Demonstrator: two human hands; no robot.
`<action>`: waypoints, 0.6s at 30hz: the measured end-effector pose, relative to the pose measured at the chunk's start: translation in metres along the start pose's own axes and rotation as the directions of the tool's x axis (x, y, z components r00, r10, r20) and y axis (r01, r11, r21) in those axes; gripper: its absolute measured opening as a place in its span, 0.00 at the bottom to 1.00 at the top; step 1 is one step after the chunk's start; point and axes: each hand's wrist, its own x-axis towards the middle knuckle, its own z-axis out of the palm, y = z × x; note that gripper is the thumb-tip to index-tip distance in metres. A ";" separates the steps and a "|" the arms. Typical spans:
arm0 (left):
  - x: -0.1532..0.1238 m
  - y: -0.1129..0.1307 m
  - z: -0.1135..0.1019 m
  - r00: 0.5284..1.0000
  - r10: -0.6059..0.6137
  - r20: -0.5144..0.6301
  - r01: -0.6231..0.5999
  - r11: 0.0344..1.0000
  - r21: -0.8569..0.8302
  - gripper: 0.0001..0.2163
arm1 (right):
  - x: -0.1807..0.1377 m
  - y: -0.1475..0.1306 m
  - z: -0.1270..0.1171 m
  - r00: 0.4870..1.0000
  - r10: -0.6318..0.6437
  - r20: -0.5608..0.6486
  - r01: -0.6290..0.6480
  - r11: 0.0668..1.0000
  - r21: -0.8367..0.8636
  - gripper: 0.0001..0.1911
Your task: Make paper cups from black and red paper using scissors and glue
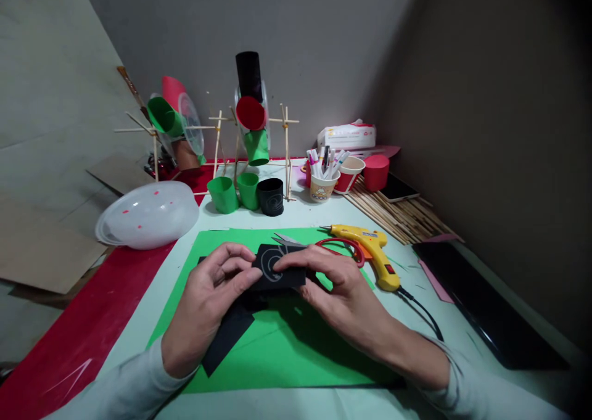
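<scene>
The left hand (pixel 203 303) and right hand (pixel 346 290), half curled, pinch black paper (pixel 283 280) between them. I'd press gently, keeping edges even.

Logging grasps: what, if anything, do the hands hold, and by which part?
Black paper with pale swirl: left hand at its left edge, right hand across its right part.

The black card (pixel 290 278) looks matt, its spiral (pixel 263 266) chalky. The green sheet (pixel 287 358) beneath is matt paper. At right, the yellow glue gun (pixel 370 242) looks smooth plastic, the black slab (pixel 490 312) glossy, the far sticks (pixel 398 214) dull wood. At left, the dome (pixel 150 219) looks translucent plastic.
</scene>
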 end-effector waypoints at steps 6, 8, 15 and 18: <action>-0.001 0.005 0.002 0.993 0.081 -0.086 -0.077 0.996 0.049 0.12 | -0.002 -0.003 -0.001 0.995 0.051 0.084 -0.052 0.999 0.002 0.16; -0.001 0.006 0.002 0.984 0.132 -0.121 -0.124 0.989 0.076 0.11 | -0.002 -0.005 -0.001 0.983 0.158 0.093 -0.168 0.980 0.111 0.20; -0.005 0.009 0.004 0.919 0.317 -0.236 -0.263 0.936 0.232 0.08 | -0.004 -0.009 -0.003 0.959 0.274 0.071 -0.280 0.882 0.378 0.24; -0.007 0.009 0.006 0.899 0.364 -0.245 -0.303 0.919 0.253 0.07 | -0.004 -0.007 -0.002 0.935 0.355 0.012 -0.334 0.868 0.367 0.21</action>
